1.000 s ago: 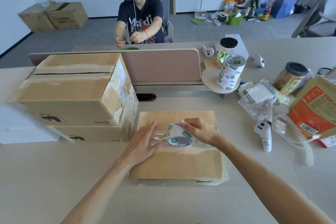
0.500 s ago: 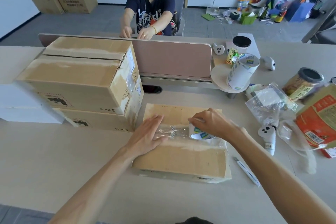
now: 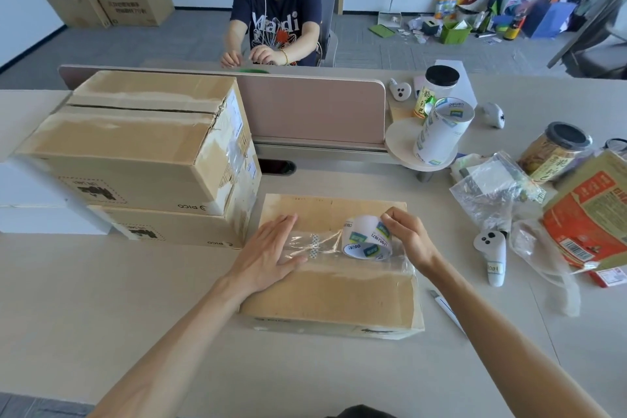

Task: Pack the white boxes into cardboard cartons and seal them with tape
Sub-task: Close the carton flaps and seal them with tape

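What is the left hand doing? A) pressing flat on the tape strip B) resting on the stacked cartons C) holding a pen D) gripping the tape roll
A: the left hand lies flat, fingers straight, on the clear tape strip across the carton; the right hand grips the tape roll.

Tape roll [image 3: 367, 238] on the near carton [image 3: 334, 292]; two stacked cartons [image 3: 135, 159] to its left; controller [image 3: 492, 253] to its right; divider [image 3: 312, 108] behind.
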Action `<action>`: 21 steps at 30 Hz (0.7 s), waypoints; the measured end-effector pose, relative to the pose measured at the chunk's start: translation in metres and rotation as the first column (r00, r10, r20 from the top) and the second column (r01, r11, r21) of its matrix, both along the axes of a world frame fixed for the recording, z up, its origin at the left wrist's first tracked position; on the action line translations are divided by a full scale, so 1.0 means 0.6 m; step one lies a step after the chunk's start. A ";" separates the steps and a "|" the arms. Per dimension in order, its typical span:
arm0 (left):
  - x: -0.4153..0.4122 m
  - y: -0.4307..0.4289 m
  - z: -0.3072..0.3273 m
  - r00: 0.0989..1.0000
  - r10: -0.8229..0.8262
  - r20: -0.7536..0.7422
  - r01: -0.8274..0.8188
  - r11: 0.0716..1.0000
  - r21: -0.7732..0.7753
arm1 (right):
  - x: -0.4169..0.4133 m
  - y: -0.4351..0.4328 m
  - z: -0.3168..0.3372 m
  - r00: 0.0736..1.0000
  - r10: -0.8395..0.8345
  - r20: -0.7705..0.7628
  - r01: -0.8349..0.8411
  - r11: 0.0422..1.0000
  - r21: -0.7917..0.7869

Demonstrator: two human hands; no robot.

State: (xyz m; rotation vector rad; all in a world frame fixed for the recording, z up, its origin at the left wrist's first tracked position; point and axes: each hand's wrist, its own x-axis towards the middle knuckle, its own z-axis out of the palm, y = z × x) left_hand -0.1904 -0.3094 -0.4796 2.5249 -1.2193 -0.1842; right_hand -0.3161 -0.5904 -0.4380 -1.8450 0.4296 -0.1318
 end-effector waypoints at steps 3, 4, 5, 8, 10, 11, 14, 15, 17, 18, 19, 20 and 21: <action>0.001 0.002 -0.001 1.000 -0.005 0.009 0.005 1.000 0.007 | 0.000 0.010 0.008 0.994 0.080 0.075 -0.063 0.976 -0.208; 0.003 0.002 -0.001 1.000 -0.009 0.006 0.009 1.000 0.010 | 0.002 0.013 0.014 0.988 0.106 0.112 -0.074 0.964 -0.254; 0.003 0.003 -0.001 1.000 -0.015 0.005 0.015 1.000 0.016 | 0.003 0.013 0.021 0.983 0.118 0.140 -0.072 0.953 -0.294; 0.004 0.003 -0.002 1.000 -0.018 0.006 0.018 0.999 0.036 | -0.007 -0.010 0.036 0.975 0.121 0.187 -0.036 0.914 -0.405; 0.004 0.003 -0.002 1.000 -0.013 0.003 0.013 0.999 0.035 | -0.026 -0.036 0.042 0.973 0.169 0.157 -0.074 0.874 -0.481; 0.004 0.003 -0.002 1.000 -0.012 0.006 0.012 0.999 0.034 | -0.035 -0.049 0.043 0.971 0.209 0.117 -0.111 0.826 -0.553; 0.004 0.001 -0.003 0.999 -0.023 0.028 0.022 0.999 0.031 | -0.042 -0.072 0.046 0.961 0.276 -0.012 -0.177 0.583 -0.793; 0.004 0.000 -0.004 0.999 -0.027 0.033 0.026 0.999 0.029 | -0.039 -0.075 0.046 0.965 0.261 -0.034 -0.179 0.552 -0.814; 0.004 0.000 -0.005 0.999 -0.029 0.035 0.028 0.999 0.023 | -0.033 -0.074 0.046 0.974 0.220 -0.051 -0.176 0.592 -0.786; 0.004 -0.001 -0.006 0.999 -0.029 0.038 0.028 0.999 0.020 | -0.031 -0.073 0.045 0.978 0.201 -0.057 -0.175 0.638 -0.750; 0.004 -0.001 -0.006 0.999 -0.027 0.044 0.026 1.000 0.016 | -0.032 -0.073 0.045 0.982 0.180 -0.047 -0.161 0.696 -0.700; 0.004 -0.001 -0.007 0.998 -0.025 0.054 0.025 1.000 0.006 | -0.034 -0.074 0.044 0.988 0.152 -0.020 -0.131 0.766 -0.630; 0.004 0.000 -0.008 0.997 -0.025 0.066 0.025 1.000 -0.006 | -0.038 -0.075 0.042 0.994 0.109 0.007 -0.088 0.841 -0.533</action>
